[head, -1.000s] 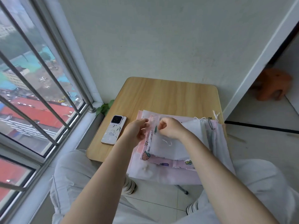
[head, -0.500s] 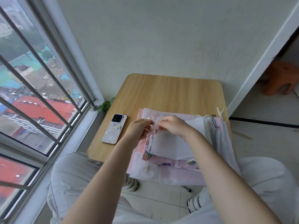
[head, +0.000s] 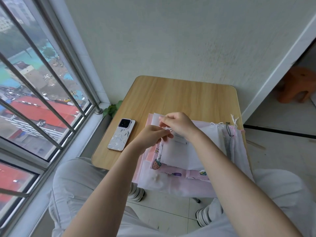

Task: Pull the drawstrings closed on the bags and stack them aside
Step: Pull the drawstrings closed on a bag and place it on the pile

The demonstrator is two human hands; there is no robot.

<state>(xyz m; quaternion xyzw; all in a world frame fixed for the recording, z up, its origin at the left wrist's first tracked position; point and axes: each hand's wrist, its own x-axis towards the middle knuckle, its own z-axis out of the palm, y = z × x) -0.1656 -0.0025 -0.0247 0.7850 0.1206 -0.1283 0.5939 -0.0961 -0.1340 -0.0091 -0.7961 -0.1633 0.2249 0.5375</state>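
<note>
Your left hand (head: 152, 135) and right hand (head: 179, 124) both pinch the cord (head: 166, 130) at the top bag's (head: 181, 154) mouth, ready to draw it shut. The pile (head: 171, 183) sits at the table's (head: 179, 94) 6 o'clock edge, within reach; phone (head: 121, 134) at 9.

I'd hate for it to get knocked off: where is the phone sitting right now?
In the head view the phone lies face down on the left part of the wooden table, on the window side, just left of the pile of bags and the left hand.
</note>
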